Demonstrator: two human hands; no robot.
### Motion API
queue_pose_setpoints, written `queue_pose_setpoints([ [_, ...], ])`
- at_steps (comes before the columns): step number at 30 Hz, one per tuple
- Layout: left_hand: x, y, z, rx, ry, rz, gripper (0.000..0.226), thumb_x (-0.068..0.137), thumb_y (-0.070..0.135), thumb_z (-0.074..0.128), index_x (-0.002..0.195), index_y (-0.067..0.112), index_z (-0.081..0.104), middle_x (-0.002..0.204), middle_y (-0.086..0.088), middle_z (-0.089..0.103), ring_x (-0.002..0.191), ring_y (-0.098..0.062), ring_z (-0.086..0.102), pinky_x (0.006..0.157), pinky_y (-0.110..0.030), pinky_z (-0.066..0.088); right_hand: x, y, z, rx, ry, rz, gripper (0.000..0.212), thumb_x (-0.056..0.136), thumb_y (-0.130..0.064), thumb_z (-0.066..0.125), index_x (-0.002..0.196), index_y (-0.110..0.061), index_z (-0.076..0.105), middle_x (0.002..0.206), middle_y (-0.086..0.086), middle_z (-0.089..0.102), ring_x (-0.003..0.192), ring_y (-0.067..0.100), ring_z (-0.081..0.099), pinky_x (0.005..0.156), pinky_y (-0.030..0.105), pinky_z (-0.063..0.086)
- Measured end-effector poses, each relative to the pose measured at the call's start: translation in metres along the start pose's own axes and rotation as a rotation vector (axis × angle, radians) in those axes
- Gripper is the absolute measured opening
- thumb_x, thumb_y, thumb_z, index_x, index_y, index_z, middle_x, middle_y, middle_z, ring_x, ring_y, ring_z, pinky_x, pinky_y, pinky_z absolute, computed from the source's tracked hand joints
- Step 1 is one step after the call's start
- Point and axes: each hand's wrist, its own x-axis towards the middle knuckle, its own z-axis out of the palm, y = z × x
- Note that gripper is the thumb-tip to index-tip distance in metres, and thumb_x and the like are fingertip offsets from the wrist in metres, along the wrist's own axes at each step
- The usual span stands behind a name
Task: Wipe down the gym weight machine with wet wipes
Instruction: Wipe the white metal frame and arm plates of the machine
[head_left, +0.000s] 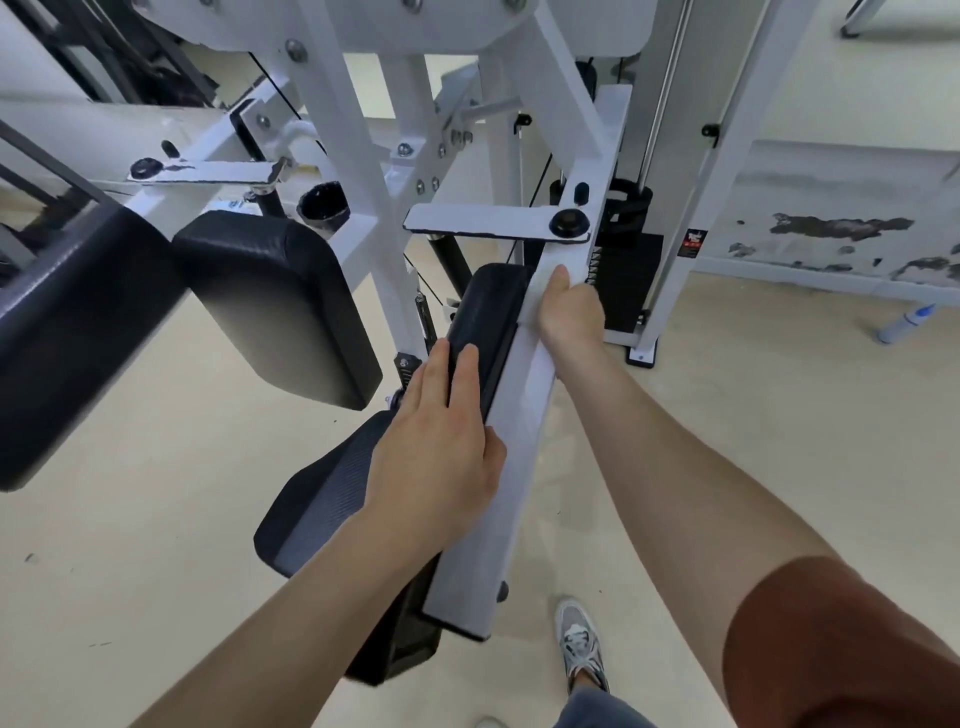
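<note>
Mid-task, by my judgement: the right hand (569, 312) has its fingers curled round the weight machine's white arm (514, 467) at centre, any wipe hidden beneath, the left hand (436, 457) lies straight-fingered on the black pad (488, 312) beside it, and the far frame (356, 171) likely remains.

Weight machine (522, 415), white frame: 1. Black pads (78, 338) (280, 306) (488, 312) (317, 499): 4. Hands: 2, left hand (436, 467) and right hand (569, 312). Grey sneaker (579, 642): 1. Bottle (904, 325): 1.
</note>
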Motion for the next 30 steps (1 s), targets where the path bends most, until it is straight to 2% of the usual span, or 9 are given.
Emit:
queue_pose_setpoints([
  [4, 0.061, 0.009, 0.001, -0.029, 0.006, -0.044, 0.069, 0.096, 0.031, 0.044, 0.153, 0.008, 0.013, 0.157, -0.015, 0.019, 0.141, -0.031, 0.029, 0.107, -0.043, 0.038, -0.033, 0.035, 0.004, 0.069, -0.032, -0.182, 0.041, 0.101, -0.036, 0.039, 0.126, -0.003, 0.043, 0.125, 0.019, 0.057, 0.114, 0.035, 0.055, 0.094, 0.041, 0.045],
  [6, 0.092, 0.013, 0.004, -0.054, 0.01, -0.073, 0.067, 0.097, 0.033, 0.042, 0.153, 0.01, 0.015, 0.153, -0.013, 0.027, 0.133, -0.031, 0.039, 0.098, -0.042, 0.042, -0.075, 0.064, 0.002, 0.125, -0.063, -0.282, 0.045, 0.096, -0.043, 0.042, 0.123, -0.007, 0.041, 0.116, 0.016, 0.059, 0.103, 0.031, 0.059, 0.087, 0.044, 0.049],
  [8, 0.114, 0.015, 0.007, -0.049, 0.02, -0.108, 0.067, 0.097, 0.036, 0.044, 0.152, 0.011, 0.016, 0.145, -0.011, 0.035, 0.121, -0.032, 0.049, 0.086, -0.04, 0.044, -0.064, 0.065, 0.001, 0.111, -0.085, -0.25, 0.058, 0.093, -0.052, 0.039, 0.128, -0.006, 0.039, 0.114, 0.016, 0.059, 0.1, 0.03, 0.06, 0.086, 0.045, 0.051],
  [13, 0.122, 0.015, 0.012, -0.005, 0.0, -0.148, 0.066, 0.096, 0.036, 0.044, 0.151, 0.018, 0.013, 0.136, -0.006, 0.038, 0.107, -0.028, 0.054, 0.076, -0.038, 0.046, 0.044, 0.007, 0.003, 0.211, -0.088, -0.057, 0.046, 0.102, -0.042, 0.039, 0.129, -0.006, 0.046, 0.118, 0.007, 0.06, 0.108, 0.024, 0.057, 0.094, 0.037, 0.046],
  [18, 0.126, 0.012, 0.012, -0.054, -0.001, -0.131, 0.06, 0.096, 0.039, 0.041, 0.149, 0.02, 0.02, 0.136, -0.009, 0.039, 0.101, -0.034, 0.056, 0.08, -0.043, 0.049, -0.003, 0.044, 0.004, 0.203, -0.129, -0.113, 0.078, 0.082, -0.066, 0.033, 0.138, -0.012, 0.039, 0.128, 0.011, 0.057, 0.117, 0.026, 0.056, 0.1, 0.047, 0.045],
  [22, 0.126, 0.012, 0.012, -0.089, 0.0, -0.116, 0.055, 0.094, 0.042, 0.036, 0.145, 0.027, 0.022, 0.13, -0.009, 0.04, 0.095, -0.035, 0.056, 0.076, -0.04, 0.045, -0.06, 0.06, -0.012, 0.161, -0.224, -0.244, 0.085, 0.081, -0.069, 0.037, 0.143, -0.011, 0.032, 0.13, 0.012, 0.054, 0.119, 0.024, 0.056, 0.098, 0.045, 0.048],
  [24, 0.127, 0.011, 0.012, -0.101, 0.012, -0.108, 0.057, 0.093, 0.046, 0.03, 0.146, 0.026, 0.025, 0.126, -0.011, 0.043, 0.091, -0.037, 0.057, 0.074, -0.042, 0.046, -0.029, 0.043, -0.01, 0.097, -0.199, -0.26, 0.069, 0.09, -0.058, 0.04, 0.137, -0.008, 0.038, 0.123, 0.009, 0.057, 0.113, 0.025, 0.057, 0.095, 0.039, 0.047],
  [27, 0.125, 0.01, 0.012, -0.087, 0.021, -0.111, 0.057, 0.094, 0.047, 0.027, 0.146, 0.025, 0.026, 0.128, -0.012, 0.043, 0.094, -0.038, 0.056, 0.074, -0.043, 0.047, 0.022, 0.006, -0.009, 0.042, -0.092, -0.138, 0.043, 0.102, -0.039, 0.038, 0.129, -0.005, 0.042, 0.111, 0.002, 0.053, 0.105, 0.022, 0.054, 0.088, 0.032, 0.041],
  [30, 0.124, 0.012, 0.012, -0.08, 0.026, -0.109, 0.053, 0.096, 0.044, 0.029, 0.146, 0.025, 0.027, 0.129, -0.014, 0.044, 0.099, -0.038, 0.056, 0.076, -0.043, 0.045, -0.004, 0.021, -0.004, -0.253, -0.036, -0.351, 0.052, 0.103, -0.025, 0.04, 0.144, 0.004, 0.026, 0.141, 0.018, 0.041, 0.132, 0.025, 0.039, 0.106, 0.032, 0.032],
])
